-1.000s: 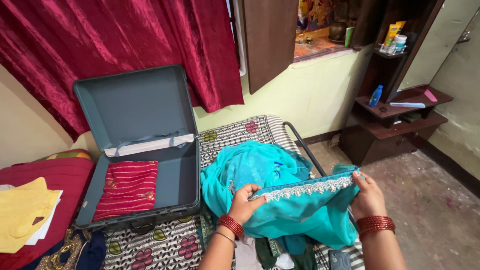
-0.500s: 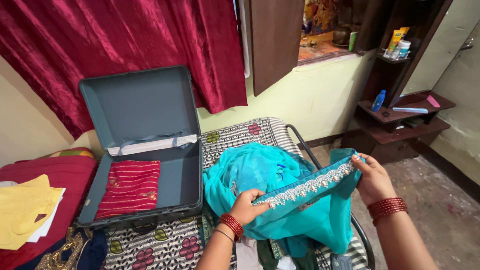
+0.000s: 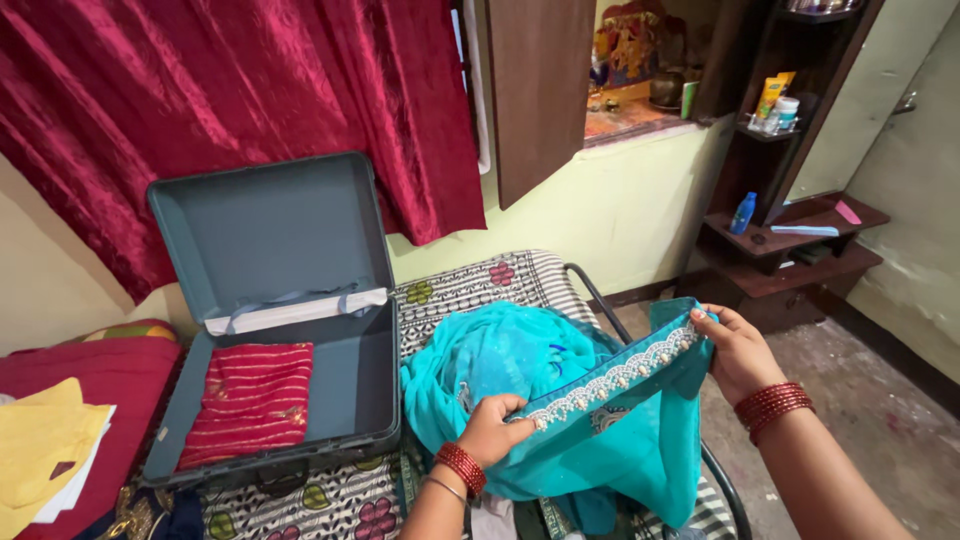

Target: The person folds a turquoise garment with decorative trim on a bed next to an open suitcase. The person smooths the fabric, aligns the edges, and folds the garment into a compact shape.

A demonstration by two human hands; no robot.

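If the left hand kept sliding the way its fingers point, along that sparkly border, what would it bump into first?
The left hand grips the teal garment by its beaded border, fingers pointing right along it. Going straight on, it would likely first meet the right hand, which holds the border's other end, though depth is hard to judge.

Home bedrm, bed (image 3: 470, 290), curtain (image 3: 250, 110), shelves (image 3: 790, 215)

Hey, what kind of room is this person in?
Probably a bedroom at home: a cot with a patterned sheet, an open suitcase holding folded red cloth, and a red curtain.
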